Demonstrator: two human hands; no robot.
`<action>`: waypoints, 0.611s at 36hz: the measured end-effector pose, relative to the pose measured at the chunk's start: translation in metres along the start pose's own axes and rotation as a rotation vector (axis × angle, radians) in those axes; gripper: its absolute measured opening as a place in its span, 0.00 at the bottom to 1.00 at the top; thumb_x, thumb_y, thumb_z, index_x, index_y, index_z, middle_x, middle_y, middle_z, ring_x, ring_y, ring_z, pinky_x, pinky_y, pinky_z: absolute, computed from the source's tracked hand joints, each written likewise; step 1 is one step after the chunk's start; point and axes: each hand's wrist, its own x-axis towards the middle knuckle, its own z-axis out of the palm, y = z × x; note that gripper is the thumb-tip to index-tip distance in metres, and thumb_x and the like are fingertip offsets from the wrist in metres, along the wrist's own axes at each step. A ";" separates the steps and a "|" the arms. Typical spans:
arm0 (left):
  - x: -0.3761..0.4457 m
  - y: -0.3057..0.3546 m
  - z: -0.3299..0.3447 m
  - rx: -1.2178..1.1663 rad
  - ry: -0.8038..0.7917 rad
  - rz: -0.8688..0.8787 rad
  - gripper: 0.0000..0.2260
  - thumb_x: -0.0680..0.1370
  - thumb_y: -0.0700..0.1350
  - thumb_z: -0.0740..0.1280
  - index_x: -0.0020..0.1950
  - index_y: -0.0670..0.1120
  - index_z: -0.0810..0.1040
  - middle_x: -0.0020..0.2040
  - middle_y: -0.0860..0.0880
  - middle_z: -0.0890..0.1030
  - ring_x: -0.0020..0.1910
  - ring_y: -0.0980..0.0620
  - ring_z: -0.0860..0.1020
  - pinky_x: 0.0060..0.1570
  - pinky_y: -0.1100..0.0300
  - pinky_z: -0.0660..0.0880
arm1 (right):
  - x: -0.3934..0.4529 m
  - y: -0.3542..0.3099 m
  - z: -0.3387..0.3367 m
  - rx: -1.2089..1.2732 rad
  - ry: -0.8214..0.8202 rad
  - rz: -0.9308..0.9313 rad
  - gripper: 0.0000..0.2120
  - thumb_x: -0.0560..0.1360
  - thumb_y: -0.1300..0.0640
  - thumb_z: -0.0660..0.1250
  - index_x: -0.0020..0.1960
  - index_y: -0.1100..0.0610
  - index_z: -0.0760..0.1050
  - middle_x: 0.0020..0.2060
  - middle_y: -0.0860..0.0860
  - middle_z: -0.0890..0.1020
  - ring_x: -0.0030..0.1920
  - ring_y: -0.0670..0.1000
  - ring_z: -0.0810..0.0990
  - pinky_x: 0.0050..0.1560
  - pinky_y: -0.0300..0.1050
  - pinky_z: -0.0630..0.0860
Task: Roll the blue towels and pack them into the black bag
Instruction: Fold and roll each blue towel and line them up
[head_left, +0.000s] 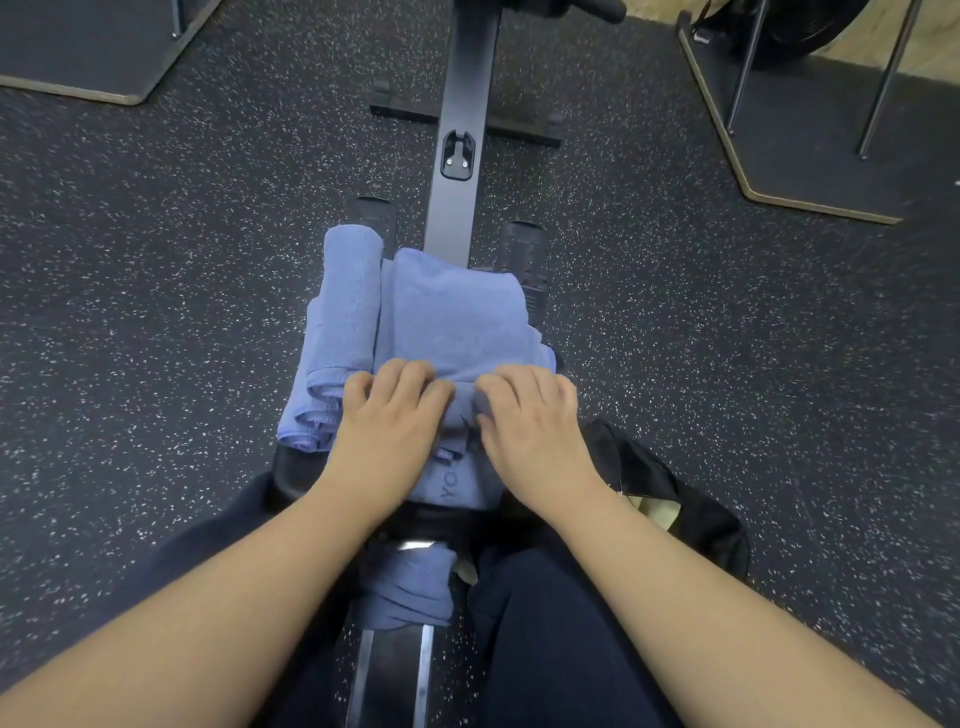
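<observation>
I curled both hands, left (397, 410) and right (524, 415), around the soft blue microfibre towel (457, 312) beside the black bag (691, 499); even pressure would probably roll it tight.

A gym: speckled rubber floor (156, 260), rowing machine rail (457, 156).

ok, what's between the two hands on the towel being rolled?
Head view: only a narrow strip of the blue towel, its rolled edge bunched between the left hand and right hand. Nothing else lies there.

Blue towels (457, 312): soft matt terry cloth; floor (156, 312): speckled matt rubber; far rail (462, 104): smooth dark metal.
</observation>
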 end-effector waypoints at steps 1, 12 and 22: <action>0.000 -0.001 0.000 -0.010 0.011 0.003 0.08 0.69 0.42 0.70 0.48 0.47 0.78 0.50 0.47 0.77 0.50 0.45 0.73 0.47 0.52 0.62 | -0.001 0.000 0.000 0.005 0.031 -0.015 0.10 0.67 0.57 0.64 0.48 0.56 0.74 0.45 0.53 0.77 0.47 0.54 0.70 0.47 0.48 0.62; 0.006 -0.005 0.000 -0.044 0.046 0.037 0.08 0.72 0.43 0.66 0.50 0.46 0.78 0.51 0.49 0.79 0.54 0.46 0.72 0.51 0.49 0.63 | 0.000 0.001 0.005 -0.095 -0.022 0.000 0.13 0.67 0.61 0.59 0.49 0.55 0.76 0.46 0.51 0.77 0.48 0.53 0.70 0.50 0.47 0.63; 0.016 -0.009 -0.001 -0.115 0.055 -0.037 0.07 0.77 0.47 0.59 0.46 0.47 0.76 0.41 0.50 0.77 0.51 0.46 0.75 0.53 0.50 0.62 | 0.005 0.005 0.009 -0.028 -0.084 0.070 0.16 0.66 0.64 0.66 0.53 0.56 0.76 0.50 0.50 0.78 0.50 0.54 0.77 0.54 0.48 0.61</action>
